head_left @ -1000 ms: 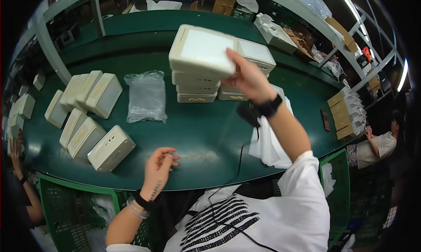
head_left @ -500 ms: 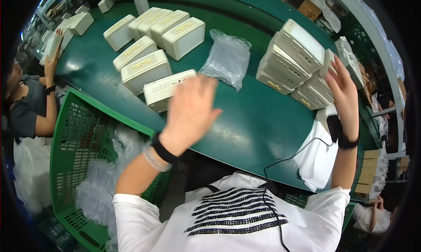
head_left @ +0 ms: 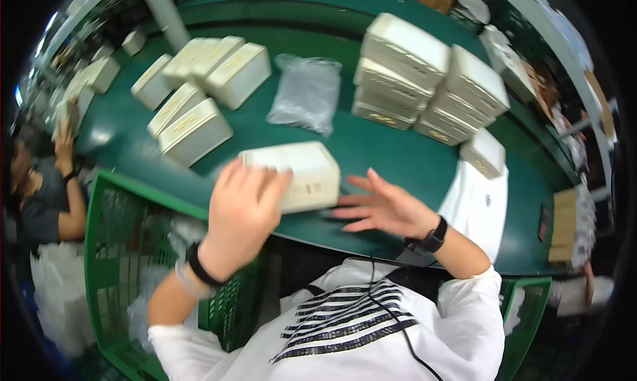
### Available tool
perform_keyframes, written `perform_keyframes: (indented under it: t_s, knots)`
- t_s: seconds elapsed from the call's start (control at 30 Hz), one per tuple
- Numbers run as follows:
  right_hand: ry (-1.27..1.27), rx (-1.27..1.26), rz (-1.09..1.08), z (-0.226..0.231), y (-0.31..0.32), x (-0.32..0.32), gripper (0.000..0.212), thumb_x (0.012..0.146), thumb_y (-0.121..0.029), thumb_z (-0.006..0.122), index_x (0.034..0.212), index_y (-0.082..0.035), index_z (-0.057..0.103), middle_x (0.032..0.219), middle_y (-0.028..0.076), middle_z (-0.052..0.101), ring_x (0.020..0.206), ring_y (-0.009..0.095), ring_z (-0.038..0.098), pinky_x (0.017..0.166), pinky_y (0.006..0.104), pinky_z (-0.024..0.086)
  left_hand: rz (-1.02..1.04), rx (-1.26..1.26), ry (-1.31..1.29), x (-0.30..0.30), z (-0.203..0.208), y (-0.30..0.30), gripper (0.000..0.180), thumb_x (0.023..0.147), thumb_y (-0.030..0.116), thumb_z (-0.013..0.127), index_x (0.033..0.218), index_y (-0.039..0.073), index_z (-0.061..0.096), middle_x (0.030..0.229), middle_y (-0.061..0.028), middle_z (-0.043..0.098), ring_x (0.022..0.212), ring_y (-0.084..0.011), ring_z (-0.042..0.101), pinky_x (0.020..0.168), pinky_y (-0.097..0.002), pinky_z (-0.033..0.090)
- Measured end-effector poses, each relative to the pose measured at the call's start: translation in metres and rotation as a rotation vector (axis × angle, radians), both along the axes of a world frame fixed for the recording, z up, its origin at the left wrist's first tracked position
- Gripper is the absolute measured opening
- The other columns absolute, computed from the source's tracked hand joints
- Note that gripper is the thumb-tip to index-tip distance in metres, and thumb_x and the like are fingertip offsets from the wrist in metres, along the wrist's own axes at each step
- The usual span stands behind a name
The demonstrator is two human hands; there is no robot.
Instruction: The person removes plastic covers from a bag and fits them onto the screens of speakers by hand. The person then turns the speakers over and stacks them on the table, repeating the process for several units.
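Note:
My left hand [head_left: 242, 208] is closed over the left end of a cream, box-shaped speaker [head_left: 310, 175], blurred by motion. Small buttons or ports show on the side facing me, and the speaker is tilted just over the near part of the green table [head_left: 371, 145]. Fingers spread, my right hand [head_left: 395, 205] hovers beside the speaker's right end and holds nothing. Beyond the speaker lies a flat clear plastic bag [head_left: 305, 96]. Several more cream speakers [head_left: 196, 132] stand in a group at the left.
Cream speakers [head_left: 405, 49] are stacked at the right, with a single one [head_left: 484, 152] lying by white sheets [head_left: 474, 205]. A green crate [head_left: 106, 268] holding clear plastic stands at my left. Another person [head_left: 56, 189] works at the far left. A black cable [head_left: 391, 315] runs down my shirt.
My left hand has taken hold of the nearest speaker and brought it toward me. From the stacks, my right hand has moved left to the speaker's side. The view has shifted.

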State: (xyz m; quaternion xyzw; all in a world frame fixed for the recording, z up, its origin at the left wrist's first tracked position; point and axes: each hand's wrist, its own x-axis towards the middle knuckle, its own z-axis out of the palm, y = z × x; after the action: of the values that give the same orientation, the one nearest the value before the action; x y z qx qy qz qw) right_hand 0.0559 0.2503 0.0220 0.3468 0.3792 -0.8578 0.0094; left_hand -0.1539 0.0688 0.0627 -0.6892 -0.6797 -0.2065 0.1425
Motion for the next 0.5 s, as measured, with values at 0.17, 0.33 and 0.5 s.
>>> perform_keyframes:
  t_s: [0.17, 0.33, 0.5]
  knots:
    - [0.189, 0.017, -0.032, 0.027, -0.018, 0.049, 0.057, 0.097, -0.029, 0.052, 0.142, 0.0, 0.034, 0.138, 0.016, 0.047, 0.123, 0.024, 0.051, 0.1, 0.0387, 0.046, -0.266, 0.227, 0.263, 0.05, -0.003, -0.002, 0.031, 0.079, 0.018, 0.064, 0.11, 0.021, 0.065, 0.103, -0.0034, 0.06, 0.095, -0.019, 0.058, 0.094, -0.0432, 0.038]
    - [0.328, 0.41, -0.485, 0.07, 0.04, 0.09, 0.041, 0.095, -0.026, 0.052, 0.127, -0.001, 0.05, 0.121, 0.01, 0.06, 0.109, 0.022, 0.06, 0.094, 0.0371, 0.049, -0.335, 0.4, -0.033, 0.071, 0.0, 0.018, 0.031, 0.079, 0.022, 0.069, 0.11, 0.022, 0.065, 0.106, -0.0006, 0.06, 0.102, -0.0185, 0.056, 0.099, -0.0435, 0.032]
    - [0.27, 0.744, -0.822, 0.128, 0.171, 0.112, 0.038, 0.095, -0.032, 0.055, 0.12, -0.003, 0.056, 0.113, 0.009, 0.064, 0.104, 0.021, 0.061, 0.092, 0.0383, 0.049, -0.314, 0.203, -0.049, 0.063, 0.007, 0.013, 0.042, 0.073, 0.022, 0.075, 0.113, 0.021, 0.063, 0.11, -0.0031, 0.058, 0.108, -0.0209, 0.054, 0.1, -0.0444, 0.03]
